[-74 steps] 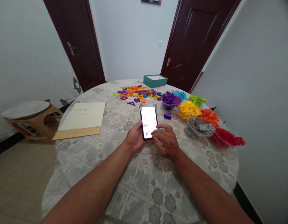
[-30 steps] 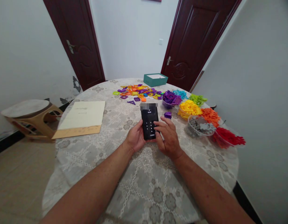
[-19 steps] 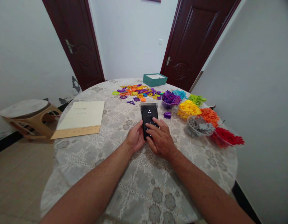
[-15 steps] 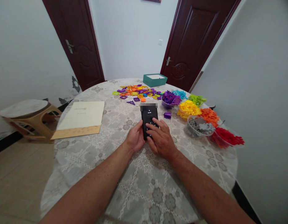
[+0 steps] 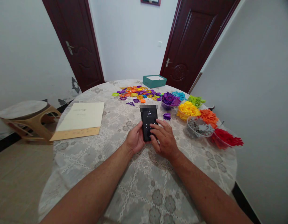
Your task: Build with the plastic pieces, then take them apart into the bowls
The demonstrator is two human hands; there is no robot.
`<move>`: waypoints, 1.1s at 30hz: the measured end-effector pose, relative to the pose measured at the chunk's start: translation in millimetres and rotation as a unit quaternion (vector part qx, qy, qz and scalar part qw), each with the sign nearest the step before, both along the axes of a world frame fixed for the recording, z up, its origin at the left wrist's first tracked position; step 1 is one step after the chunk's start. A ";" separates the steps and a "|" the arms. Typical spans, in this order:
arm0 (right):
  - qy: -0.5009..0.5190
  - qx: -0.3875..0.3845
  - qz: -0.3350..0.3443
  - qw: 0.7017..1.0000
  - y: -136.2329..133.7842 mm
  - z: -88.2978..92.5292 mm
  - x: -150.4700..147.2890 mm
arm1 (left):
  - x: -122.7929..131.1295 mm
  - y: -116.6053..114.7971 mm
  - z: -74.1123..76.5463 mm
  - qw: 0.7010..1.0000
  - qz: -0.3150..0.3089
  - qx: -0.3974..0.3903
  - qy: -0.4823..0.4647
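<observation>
A black phone (image 5: 146,119) with a dark lit screen showing a keypad is held above the table's near middle. My left hand (image 5: 135,138) grips it from the left side and from below. Over the lower right of the screen is my right hand (image 5: 165,139), its fingers apart and bent, fingertips at or just above the glass; whether they touch cannot be told. The right hand holds nothing.
Loose colourful plastic pieces (image 5: 134,93) lie behind the phone, near a green box (image 5: 154,81). Bowls of sorted pieces, including yellow (image 5: 188,109), grey (image 5: 200,126) and red (image 5: 225,138), stand on the right. Papers (image 5: 82,115) lie left on the cloth-covered table (image 5: 125,193); a stool (image 5: 22,109) is beyond.
My right hand has shifted slightly right across the phone, uncovering more of the keypad. My left hand keeps its hold. The camera view has tilted slightly.
</observation>
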State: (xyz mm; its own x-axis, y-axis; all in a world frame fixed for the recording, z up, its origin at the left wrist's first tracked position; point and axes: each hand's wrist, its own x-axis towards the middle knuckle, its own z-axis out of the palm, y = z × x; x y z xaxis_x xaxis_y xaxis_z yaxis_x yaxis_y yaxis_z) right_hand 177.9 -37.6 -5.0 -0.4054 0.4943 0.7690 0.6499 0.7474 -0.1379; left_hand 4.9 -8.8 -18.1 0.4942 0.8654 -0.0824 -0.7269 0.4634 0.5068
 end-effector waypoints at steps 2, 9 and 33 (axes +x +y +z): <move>0.001 0.004 0.001 1.000 0.4 -0.2 -0.1 | -0.3 -0.2 0.5 1.000 0.000 -0.005 0.002; 0.027 0.025 -0.009 0.999 -0.2 1.5 4.8 | -0.5 -1.1 3.9 1.000 0.000 -0.004 0.001; 0.042 0.011 -0.017 0.999 3.5 -2.0 7.7 | -0.8 -2.6 5.0 1.000 -0.004 0.007 0.013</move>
State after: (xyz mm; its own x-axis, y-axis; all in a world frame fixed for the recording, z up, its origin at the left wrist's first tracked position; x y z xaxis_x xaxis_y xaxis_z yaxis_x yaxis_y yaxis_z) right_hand 185.6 -34.1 -7.0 -0.3219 0.4892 0.8106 0.6622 0.7282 -0.1765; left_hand 4.1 -11.5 -13.2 0.4997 0.8623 -0.0824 -0.7095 0.4620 0.5322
